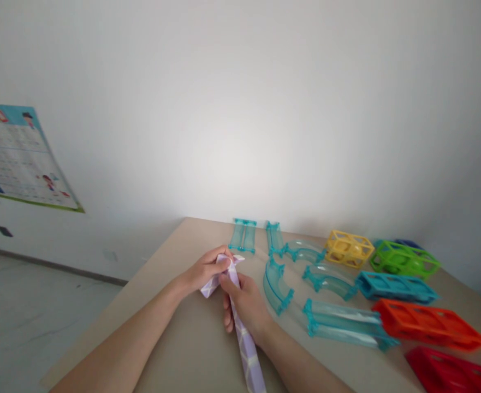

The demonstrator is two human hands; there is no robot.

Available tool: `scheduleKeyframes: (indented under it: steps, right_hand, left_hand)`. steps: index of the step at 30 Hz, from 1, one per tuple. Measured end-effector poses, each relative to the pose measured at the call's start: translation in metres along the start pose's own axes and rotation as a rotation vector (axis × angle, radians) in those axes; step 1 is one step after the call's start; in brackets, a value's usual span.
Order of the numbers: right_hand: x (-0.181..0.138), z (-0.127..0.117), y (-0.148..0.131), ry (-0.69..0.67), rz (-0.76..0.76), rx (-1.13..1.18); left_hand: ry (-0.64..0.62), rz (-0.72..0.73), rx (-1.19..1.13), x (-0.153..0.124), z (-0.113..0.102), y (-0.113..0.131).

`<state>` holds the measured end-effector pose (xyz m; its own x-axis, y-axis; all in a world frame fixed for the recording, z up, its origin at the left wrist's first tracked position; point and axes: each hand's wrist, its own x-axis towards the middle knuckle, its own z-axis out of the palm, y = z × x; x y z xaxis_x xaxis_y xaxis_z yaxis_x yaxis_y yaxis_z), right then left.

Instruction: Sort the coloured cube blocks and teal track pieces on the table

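Both hands meet over a beige table [174, 349]. My left hand [205, 269] is closed on the upper end of a lilac-and-white segmented twist toy [248, 355], where it bends near the top. My right hand [246, 305] is wrapped round the toy's shaft just below, thumb pressed on top. The toy's straight lower part runs down toward the bottom edge of the view.
Several clear teal track pieces, straight [243, 236] and curved [275, 284], lie right of the hands. Beyond them sit open-frame blocks: yellow [349, 248], green [404, 259], blue [396, 287], orange [428, 325], red [453, 374]. White wall behind; a poster [17, 158] at left.
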<state>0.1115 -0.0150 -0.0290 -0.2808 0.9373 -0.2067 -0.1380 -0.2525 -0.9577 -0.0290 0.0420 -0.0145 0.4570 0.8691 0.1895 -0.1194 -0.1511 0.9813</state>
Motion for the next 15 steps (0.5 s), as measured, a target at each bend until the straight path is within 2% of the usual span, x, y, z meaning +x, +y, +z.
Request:
scheduleKeyframes:
  steps: [3,8,11,13,15]
  right_hand:
    - [0.0,0.001,0.001,0.013,0.037,-0.078]
    - [-0.005,-0.003,-0.003,-0.252,0.022,0.019]
    - [-0.007,-0.004,-0.005,-0.33,0.035,0.116]
    - [-0.006,-0.004,-0.005,-0.294,0.056,0.084]
    - [-0.005,-0.003,-0.004,-0.129,-0.013,-0.079]
  left_hand:
    - [-0.07,-0.053,-0.042,-0.001,0.002,0.0]
    - [-0.14,-0.034,-0.198,-0.007,-0.008,0.007]
    - [-0.169,-0.05,-0.241,-0.009,-0.012,0.009]
    - [-0.165,-0.061,-0.247,-0.009,-0.013,0.008]
    - [-0.13,-0.051,-0.252,-0.007,-0.014,0.006]
